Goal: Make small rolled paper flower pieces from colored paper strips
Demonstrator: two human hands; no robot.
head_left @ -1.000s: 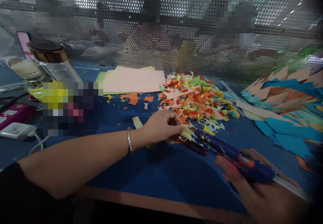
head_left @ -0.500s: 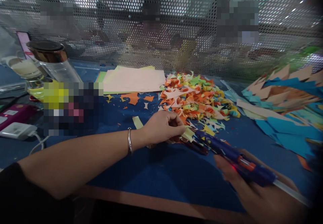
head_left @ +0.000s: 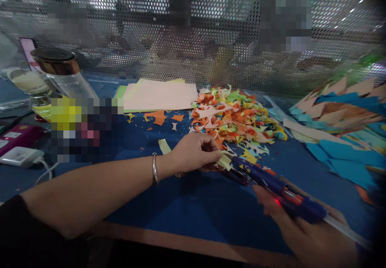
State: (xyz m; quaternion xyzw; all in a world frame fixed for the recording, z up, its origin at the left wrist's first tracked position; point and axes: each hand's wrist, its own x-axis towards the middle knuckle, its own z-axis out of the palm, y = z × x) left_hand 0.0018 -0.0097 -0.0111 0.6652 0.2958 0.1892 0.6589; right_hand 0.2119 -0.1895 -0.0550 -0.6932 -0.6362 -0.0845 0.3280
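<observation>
My left hand (head_left: pixel 196 151) is closed in a pinch on a small pale yellow paper piece (head_left: pixel 224 161) above the blue table. The fingers hide part of the paper. My right hand (head_left: pixel 310 231) wraps around a dark blue glue gun (head_left: pixel 262 176), which has a small red light. A whitish glue stick (head_left: pixel 346 229) sticks out of its back. The gun's tip is beside the yellow paper; whether they touch, I cannot tell. Just below lies a dark reddish loop-shaped object (head_left: pixel 238 176), partly hidden. Another pale yellow strip (head_left: pixel 164 146) lies behind my left wrist.
A heap of colourful paper scraps (head_left: pixel 235 115) lies beyond my hands, beside stacked paper sheets (head_left: pixel 159 95). Folded paper pieces (head_left: pixel 346 155) are at right. At left stand a lidded glass jar (head_left: pixel 70 85) and a white charger (head_left: pixel 21 156). A perforated metal screen (head_left: pixel 211 26) rises behind.
My right hand and the glue gun have shifted slightly left, closer to the paper piece. My left hand has stayed almost still.
</observation>
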